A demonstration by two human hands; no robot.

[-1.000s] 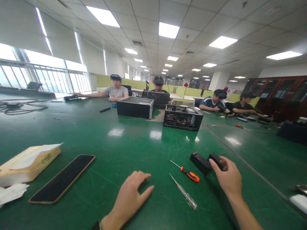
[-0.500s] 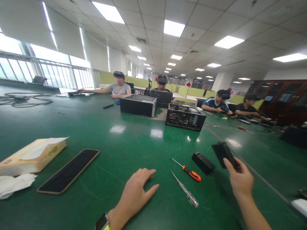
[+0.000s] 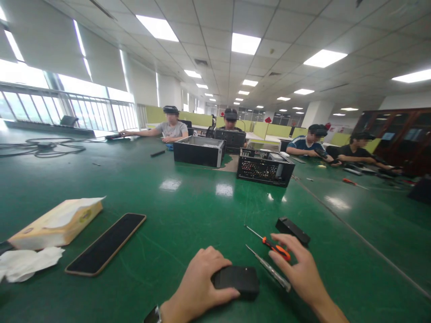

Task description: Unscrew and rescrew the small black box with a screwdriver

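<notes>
A: Where is the box?

B: The box point(image 3: 237, 280) lies flat at the worktop's point(image 3: 188, 206) near edge, about midway along. The left hand point(image 3: 197, 289) is closed round its left end, thumb on the near side and fingers over the top. I'd say that pins it against sliding on the glossy mat.

A: And the right hand?

B: The right hand point(image 3: 301, 271) is open and empty, fingers spread over the orange screwdriver point(image 3: 276, 249), with the clear screwdriver point(image 3: 269, 268) just beside the palm. Whether it touches either, I cannot tell. Both tools lie side by side with handles toward the person, so within easy reach.

A: What differs from 0.5 s ago?

B: Then the right hand held that box raised off the worktop at the right, and the left lay flat and empty. The 2nd box point(image 3: 292, 230), beyond the screwdrivers, hasn't moved. Nor have the phone point(image 3: 106, 243) and tissue box point(image 3: 57, 223) toward the left edge.
</notes>
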